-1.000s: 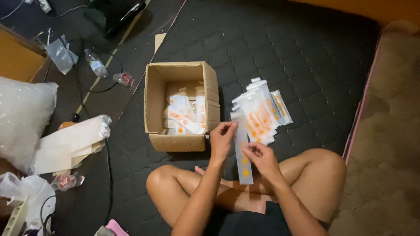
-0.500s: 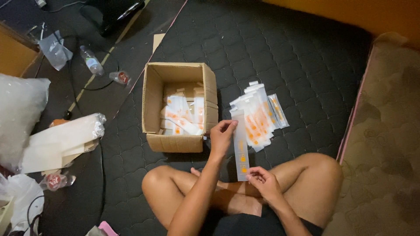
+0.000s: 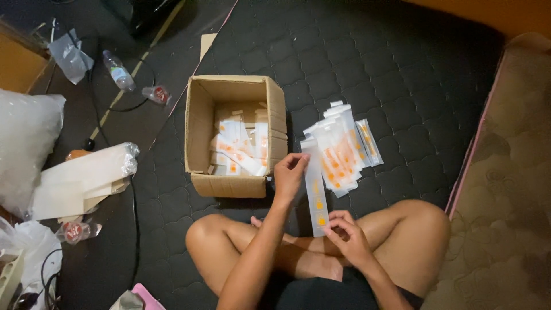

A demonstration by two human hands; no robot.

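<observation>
Head view shows the left hand [image 3: 290, 172] pinching the far end of a long clear packet [image 3: 316, 198] with orange marks, while the right hand [image 3: 346, 232] grips its near end, so the packet is stretched between them above the crossed legs. Just right of it, a fanned pile of like packets [image 3: 342, 150] lies on the dark quilted mat [image 3: 402, 69]. Left of the hands stands an open cardboard box [image 3: 235, 185] with more packets loose inside. By the look of it, part of the lot is laid out and much remains in the box.
</observation>
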